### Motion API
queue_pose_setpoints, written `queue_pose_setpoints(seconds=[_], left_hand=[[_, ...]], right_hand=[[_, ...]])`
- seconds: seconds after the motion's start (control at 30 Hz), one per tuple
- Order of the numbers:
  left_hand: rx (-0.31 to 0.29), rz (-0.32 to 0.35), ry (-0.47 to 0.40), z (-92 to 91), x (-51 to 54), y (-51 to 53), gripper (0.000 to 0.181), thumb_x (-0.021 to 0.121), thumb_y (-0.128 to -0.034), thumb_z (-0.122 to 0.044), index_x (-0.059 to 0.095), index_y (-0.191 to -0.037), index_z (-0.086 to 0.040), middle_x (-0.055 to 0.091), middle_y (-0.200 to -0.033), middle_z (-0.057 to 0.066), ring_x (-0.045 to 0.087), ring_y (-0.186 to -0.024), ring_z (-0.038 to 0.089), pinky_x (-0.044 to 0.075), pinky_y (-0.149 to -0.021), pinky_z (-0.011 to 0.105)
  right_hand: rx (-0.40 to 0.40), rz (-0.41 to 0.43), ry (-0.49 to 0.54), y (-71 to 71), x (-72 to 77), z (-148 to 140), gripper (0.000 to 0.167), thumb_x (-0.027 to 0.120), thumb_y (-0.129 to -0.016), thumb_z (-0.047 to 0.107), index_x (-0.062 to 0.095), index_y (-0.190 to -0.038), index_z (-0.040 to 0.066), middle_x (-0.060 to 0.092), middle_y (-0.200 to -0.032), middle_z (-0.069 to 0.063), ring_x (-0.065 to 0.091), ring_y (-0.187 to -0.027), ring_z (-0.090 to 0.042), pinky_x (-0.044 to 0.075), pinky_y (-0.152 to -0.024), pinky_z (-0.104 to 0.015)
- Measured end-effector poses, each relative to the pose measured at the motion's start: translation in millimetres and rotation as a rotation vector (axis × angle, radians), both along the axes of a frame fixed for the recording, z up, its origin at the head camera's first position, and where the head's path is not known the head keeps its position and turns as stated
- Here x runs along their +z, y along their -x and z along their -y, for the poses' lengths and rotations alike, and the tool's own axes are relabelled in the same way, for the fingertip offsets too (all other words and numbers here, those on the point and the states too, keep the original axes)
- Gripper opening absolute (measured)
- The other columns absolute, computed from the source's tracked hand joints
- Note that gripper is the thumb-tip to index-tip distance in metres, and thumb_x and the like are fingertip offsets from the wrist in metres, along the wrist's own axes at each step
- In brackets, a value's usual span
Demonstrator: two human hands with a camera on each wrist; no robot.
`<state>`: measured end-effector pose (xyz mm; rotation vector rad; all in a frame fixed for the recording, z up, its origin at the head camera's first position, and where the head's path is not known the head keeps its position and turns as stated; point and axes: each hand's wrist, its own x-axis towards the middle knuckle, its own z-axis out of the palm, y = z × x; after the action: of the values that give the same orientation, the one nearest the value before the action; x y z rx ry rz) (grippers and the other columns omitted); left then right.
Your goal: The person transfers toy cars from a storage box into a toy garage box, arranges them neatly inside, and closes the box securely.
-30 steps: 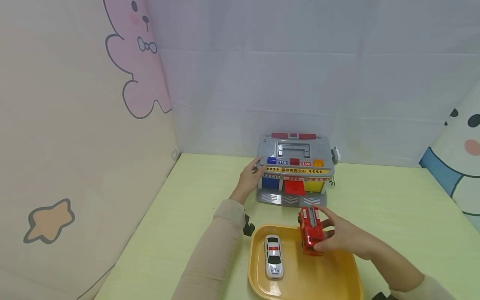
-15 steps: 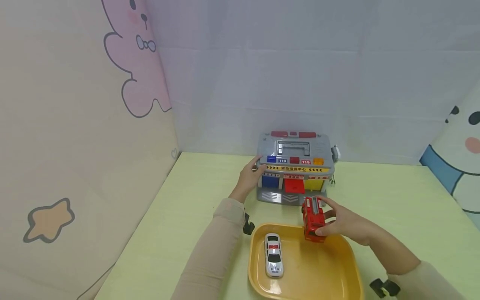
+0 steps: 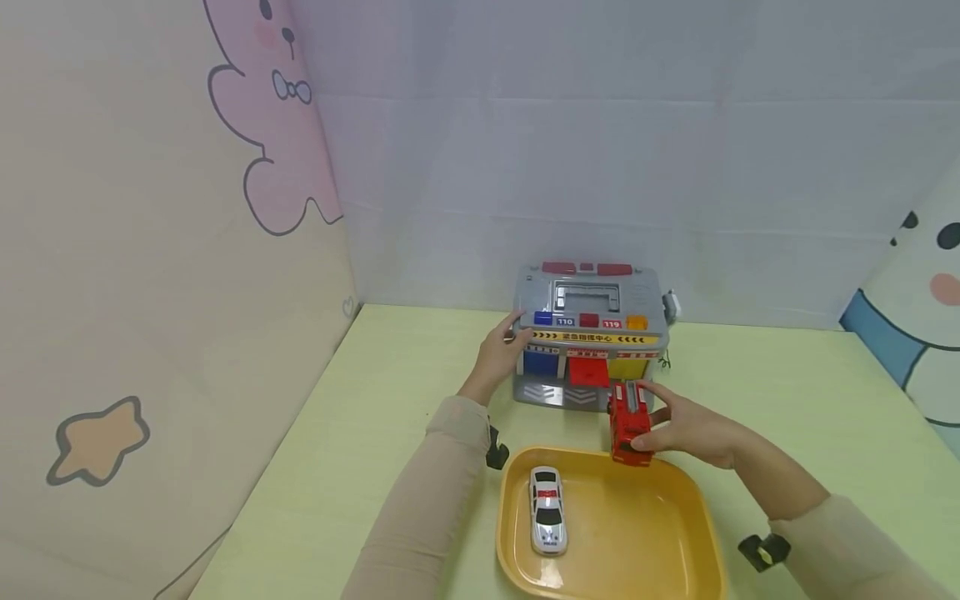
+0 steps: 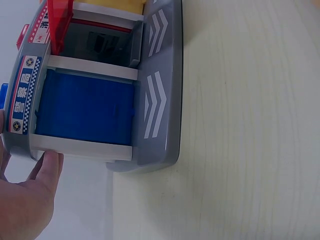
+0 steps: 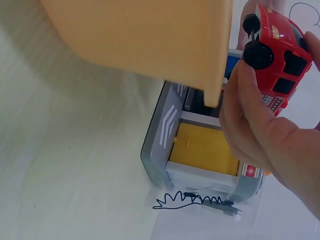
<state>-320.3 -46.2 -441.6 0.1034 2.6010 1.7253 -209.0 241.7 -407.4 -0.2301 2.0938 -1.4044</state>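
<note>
The right hand pinches a red toy fire truck between thumb and fingers, above the far rim of the yellow tray. In the right wrist view the truck is tilted, its dark wheels showing. The left hand holds the left side of the grey toy station. In the left wrist view, that hand has its fingers against the station's side, beside the blue door. The middle red door is raised over a dark bay; the yellow door is closed.
A white toy police car lies in the tray's left part. A coiled cord with a grey plug rests by the station's right side. A fabric backdrop stands behind the table.
The right hand has carried the fire truck away from over the tray's inside, forward toward the station. The left hand keeps its place on the station.
</note>
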Motion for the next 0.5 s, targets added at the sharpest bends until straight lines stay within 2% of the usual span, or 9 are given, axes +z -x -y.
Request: queue_pose_setpoints(seconds=[0.3, 0.5], left_hand=[[0.005, -0.01, 0.016, -0.2, -2.5, 2.4, 0.05, 0.054, -0.1003, -0.037, 0.044, -0.148, -0.027, 0.051, -0.138, 0.019, 0.052, -0.123, 0.032, 0.048, -0.096, 0.045], [0.007, -0.011, 0.006, 0.6, -3.4, 3.5, 0.05, 0.054, -0.1002, -0.037, 0.044, -0.148, -0.027, 0.053, -0.136, 0.019, 0.053, -0.121, 0.031, 0.048, -0.096, 0.044]], right_hand=[[0.007, 0.025, 0.055, 10.7, -3.2, 0.8, 0.099, 0.072, -0.088, 0.013, -0.002, -0.153, 0.001, 0.05, -0.118, -0.024, 0.056, -0.1, -0.03, 0.051, -0.091, -0.048], [-0.003, 0.036, 0.057, 19.5, -6.3, 2.7, 0.1, 0.074, -0.087, 0.013, 0.0, -0.152, 0.0, 0.051, -0.117, -0.025, 0.056, -0.1, -0.03, 0.052, -0.09, -0.046]])
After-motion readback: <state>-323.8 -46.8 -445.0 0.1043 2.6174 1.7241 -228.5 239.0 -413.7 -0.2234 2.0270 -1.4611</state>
